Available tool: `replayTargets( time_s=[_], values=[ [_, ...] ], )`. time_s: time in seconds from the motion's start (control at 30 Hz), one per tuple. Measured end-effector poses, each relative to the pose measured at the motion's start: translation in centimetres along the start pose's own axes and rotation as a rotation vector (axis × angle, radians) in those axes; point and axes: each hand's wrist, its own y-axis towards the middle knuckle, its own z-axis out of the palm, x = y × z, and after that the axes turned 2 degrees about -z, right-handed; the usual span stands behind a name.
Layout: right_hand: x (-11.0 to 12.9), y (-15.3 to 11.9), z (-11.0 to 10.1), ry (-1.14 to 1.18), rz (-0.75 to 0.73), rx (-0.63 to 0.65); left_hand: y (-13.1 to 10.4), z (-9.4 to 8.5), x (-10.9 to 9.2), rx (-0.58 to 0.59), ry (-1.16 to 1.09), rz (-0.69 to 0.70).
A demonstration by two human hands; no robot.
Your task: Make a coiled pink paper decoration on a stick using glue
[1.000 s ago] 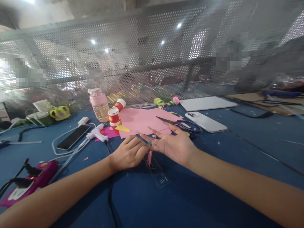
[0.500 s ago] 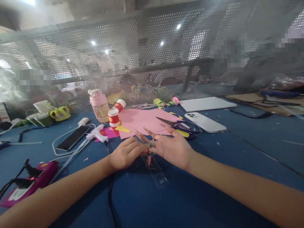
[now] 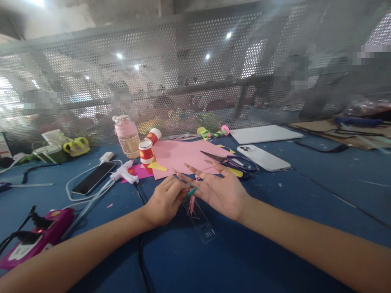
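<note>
My left hand [image 3: 166,199] is closed in a pinch, its fingertips at one end of a small teal strip [image 3: 191,192]. The strip lies against the lower fingers of my right hand [image 3: 224,193]; whether it wraps round a finger I cannot tell. My right hand is turned palm up, fingers spread and pointing left. Beneath the hands, a clear plastic packaging piece [image 3: 203,228] lies on the table, with thin pink paper strips [image 3: 192,205] over its upper part. Past my right fingertips, dark-handled scissors [image 3: 241,162] rest partly on pink paper [image 3: 186,152].
A white glue gun [image 3: 126,173] and a black phone [image 3: 94,178] lie to the left, near a magenta power strip [image 3: 39,236]. Red paper cups [image 3: 147,154] and a pink bottle [image 3: 127,136] stand behind. A white phone [image 3: 265,158] lies right. A perforated metal screen [image 3: 195,69] closes the back.
My left fingers have curled in and drawn back slightly to the left and down. More of the teal strip shows between the hands. My right hand has stayed nearly still.
</note>
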Motion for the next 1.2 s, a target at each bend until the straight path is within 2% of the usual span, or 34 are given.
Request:
replayTargets(
  time_s=[0.17, 0.37, 0.67, 0.8, 0.97, 1.2],
  values=[
    [-0.1, 0.1, -0.2, 0.035, 0.005, -0.041, -0.1, 0.2, 0.1, 0.033, -0.032, -0.031],
    [-0.3, 0.1, -0.4, 0.026, 0.019, 0.007, -0.2, 0.2, 0.1, 0.044, -0.057, -0.074],
    [-0.3, 0.2, -0.1, 0.001, -0.151, -0.047, -0.4, 0.6, -0.8, 0.077, -0.155, -0.454],
    [-0.3, -0.2, 0.5, -0.034, -0.198, -0.075, -0.2, 0.7, -0.9, 0.118, -0.132, -0.388],
    [-0.6, -0.5, 0.9, -0.082, -0.227, -0.031, -0.2, 0.9, -0.8, 0.143, -0.108, -0.353],
    [-1.7, -1.1, 1.0, -0.254, -0.294, 0.138, -0.5, 0.9, -0.6, 0.144, -0.202, -0.34]
  ],
)
